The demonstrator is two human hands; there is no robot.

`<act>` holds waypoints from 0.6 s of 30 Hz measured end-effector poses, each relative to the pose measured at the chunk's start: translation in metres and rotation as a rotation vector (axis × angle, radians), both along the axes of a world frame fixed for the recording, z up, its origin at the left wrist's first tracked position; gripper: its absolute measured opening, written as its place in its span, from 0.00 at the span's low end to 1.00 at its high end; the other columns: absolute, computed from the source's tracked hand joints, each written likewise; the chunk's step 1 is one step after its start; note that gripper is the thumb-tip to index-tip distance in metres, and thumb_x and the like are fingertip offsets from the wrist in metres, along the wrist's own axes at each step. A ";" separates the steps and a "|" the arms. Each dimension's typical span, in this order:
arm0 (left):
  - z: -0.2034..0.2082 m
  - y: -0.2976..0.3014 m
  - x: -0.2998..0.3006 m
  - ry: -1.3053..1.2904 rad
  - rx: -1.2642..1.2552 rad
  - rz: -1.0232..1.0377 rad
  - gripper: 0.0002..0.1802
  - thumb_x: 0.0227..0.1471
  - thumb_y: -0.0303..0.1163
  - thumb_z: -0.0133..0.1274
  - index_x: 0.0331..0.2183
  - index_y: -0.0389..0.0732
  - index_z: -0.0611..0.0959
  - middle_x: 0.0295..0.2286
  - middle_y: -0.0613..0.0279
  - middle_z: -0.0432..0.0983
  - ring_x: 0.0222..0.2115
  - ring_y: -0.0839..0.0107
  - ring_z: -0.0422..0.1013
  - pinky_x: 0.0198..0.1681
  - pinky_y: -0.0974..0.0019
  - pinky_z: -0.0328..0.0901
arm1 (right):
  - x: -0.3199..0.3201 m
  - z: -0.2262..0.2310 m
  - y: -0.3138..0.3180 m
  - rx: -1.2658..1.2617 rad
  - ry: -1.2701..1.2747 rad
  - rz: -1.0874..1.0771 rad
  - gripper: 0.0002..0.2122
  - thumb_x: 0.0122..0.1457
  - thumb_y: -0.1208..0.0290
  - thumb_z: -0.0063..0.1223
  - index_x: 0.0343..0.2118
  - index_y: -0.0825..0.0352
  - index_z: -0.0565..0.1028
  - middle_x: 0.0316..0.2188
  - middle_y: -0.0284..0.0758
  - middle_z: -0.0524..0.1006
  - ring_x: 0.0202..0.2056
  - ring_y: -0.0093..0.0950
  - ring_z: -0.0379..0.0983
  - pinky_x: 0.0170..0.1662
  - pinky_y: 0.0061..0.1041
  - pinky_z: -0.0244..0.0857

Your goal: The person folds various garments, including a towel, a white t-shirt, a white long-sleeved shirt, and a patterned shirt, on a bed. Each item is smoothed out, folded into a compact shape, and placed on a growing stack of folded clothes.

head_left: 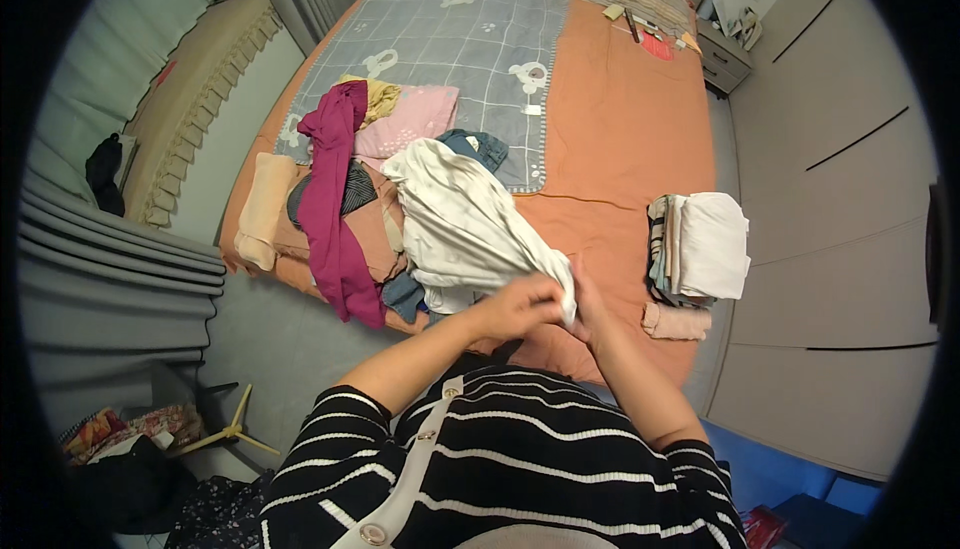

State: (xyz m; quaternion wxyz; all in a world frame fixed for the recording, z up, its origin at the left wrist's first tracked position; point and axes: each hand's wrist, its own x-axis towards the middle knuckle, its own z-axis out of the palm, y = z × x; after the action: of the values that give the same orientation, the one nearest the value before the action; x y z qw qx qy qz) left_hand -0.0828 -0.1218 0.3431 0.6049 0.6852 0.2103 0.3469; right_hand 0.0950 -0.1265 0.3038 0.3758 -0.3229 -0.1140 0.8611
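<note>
A white garment point(460, 214) stretches from the clothes heap toward me, bunched and wrinkled; its exact kind cannot be made out. My right hand point(588, 304) grips its near end, with the cloth's edge running along the palm. Close beside it, my left hand point(525, 304) is closed, slightly smeared by motion, its fingers at the garment's near edge. The far part of the garment lies over the heap, next to a magenta garment point(330, 199) and a blue denim piece point(478, 147).
A folded stack of clothes point(710, 244) sits at the bed's right edge, a small folded pink piece point(677, 322) nearer. Pink cloth point(415, 119) and a folded peach towel point(265, 209) lie in the heap. A grey checked mat point(440, 44) covers the orange bed point(630, 129). Wardrobe doors point(830, 169) stand right.
</note>
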 end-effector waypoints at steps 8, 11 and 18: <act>-0.009 -0.008 0.030 0.185 -0.393 -0.108 0.08 0.51 0.31 0.53 0.30 0.36 0.80 0.27 0.65 0.77 0.30 0.76 0.71 0.36 0.72 0.66 | 0.039 0.051 0.008 0.207 -0.193 -0.145 0.15 0.49 0.81 0.45 0.43 0.74 0.69 0.34 0.40 0.75 0.33 0.31 0.75 0.38 0.28 0.71; -0.070 0.015 0.026 -0.041 -1.085 0.189 0.40 0.54 0.65 0.34 0.48 0.38 0.74 0.41 0.58 0.75 0.39 0.67 0.72 0.45 0.61 0.66 | 0.059 0.080 0.006 0.263 -0.147 -0.178 0.16 0.45 0.81 0.45 0.41 0.74 0.69 0.33 0.41 0.75 0.32 0.30 0.75 0.37 0.28 0.72; -0.035 0.035 0.095 -0.551 -1.470 -0.332 0.45 0.46 0.63 0.50 0.52 0.34 0.67 0.48 0.46 0.68 0.47 0.53 0.68 0.52 0.53 0.62 | 0.074 0.104 -0.026 0.689 -0.437 0.373 0.19 0.38 0.81 0.48 0.39 0.70 0.75 0.33 0.31 0.75 0.36 0.21 0.69 0.43 0.21 0.63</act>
State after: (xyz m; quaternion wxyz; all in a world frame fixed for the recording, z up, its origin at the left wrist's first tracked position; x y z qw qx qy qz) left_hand 0.0122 -0.0870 0.3081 0.9753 0.0235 0.1233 0.1816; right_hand 0.1690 -0.1530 0.4078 0.2668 -0.3273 -0.5271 0.7375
